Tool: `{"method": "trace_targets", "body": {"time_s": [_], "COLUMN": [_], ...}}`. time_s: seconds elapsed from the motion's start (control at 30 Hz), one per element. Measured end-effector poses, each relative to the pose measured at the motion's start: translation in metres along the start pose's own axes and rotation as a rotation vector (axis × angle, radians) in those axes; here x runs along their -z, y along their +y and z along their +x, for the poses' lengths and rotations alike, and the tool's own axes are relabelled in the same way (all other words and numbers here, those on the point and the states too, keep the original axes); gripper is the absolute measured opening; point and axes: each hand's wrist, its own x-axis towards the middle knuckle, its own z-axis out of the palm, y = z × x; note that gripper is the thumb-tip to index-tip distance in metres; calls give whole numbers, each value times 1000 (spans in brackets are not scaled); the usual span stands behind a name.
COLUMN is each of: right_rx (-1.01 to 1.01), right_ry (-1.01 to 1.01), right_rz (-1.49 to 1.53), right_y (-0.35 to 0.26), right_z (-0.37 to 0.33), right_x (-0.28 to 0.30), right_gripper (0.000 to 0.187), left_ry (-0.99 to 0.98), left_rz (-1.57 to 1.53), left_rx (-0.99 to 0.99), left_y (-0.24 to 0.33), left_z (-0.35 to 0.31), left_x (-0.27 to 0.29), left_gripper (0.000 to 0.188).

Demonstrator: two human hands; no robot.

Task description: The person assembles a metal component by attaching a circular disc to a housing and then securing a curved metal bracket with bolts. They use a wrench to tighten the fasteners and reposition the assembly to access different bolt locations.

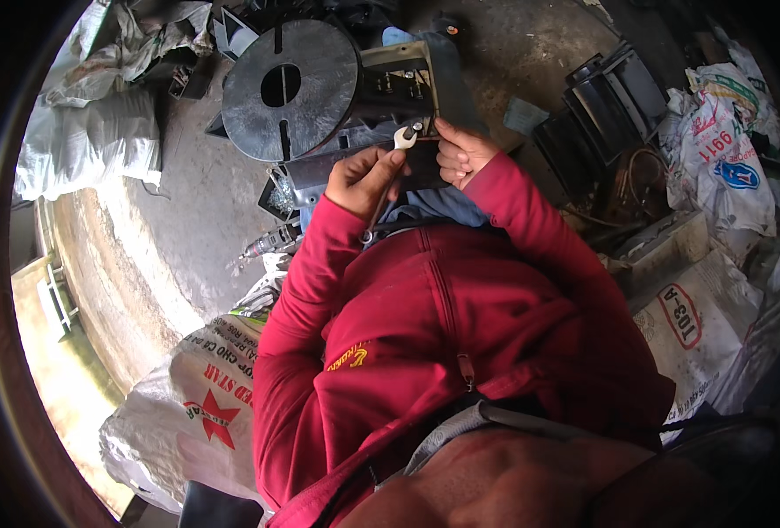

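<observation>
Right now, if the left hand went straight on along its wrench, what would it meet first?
Probably what looks like a small dark bolt, right at the open end of the wrench in the left hand. One view leaves depth unclear, so I can't confirm contact.

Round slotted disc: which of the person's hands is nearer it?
Left. The left hand is close to the round slotted disc, toward its lower right in the picture; the right hand is farther to the right.
</observation>
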Motion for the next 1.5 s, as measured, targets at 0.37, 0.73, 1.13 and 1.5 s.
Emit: {"method": "trace_targets", "body": {"time_s": [0.37,0.73,1.13,1.5], "right_rx": [-109,-53,-132,-88], "right_ry": [85,80,170,117], "right_rz": [162,173,-176,-65], "right_y": [2,3,-4,-6], "right_z": [-14,-5,-18,-13], "right_x": [-23,-13,-21,-11], "right_gripper": [45,28,48,34], "left_ry": [59,-130,-214,-124], "left_rz": [-129,-312,-418,-398], "left_rx": [-38,-140,181,273], "left_y": [-18,-38,-19,-8], "left_z": [-24,5,23,28], "left_x": [14,-25,-44,-34], "left_gripper": [30,25,35,35]}}
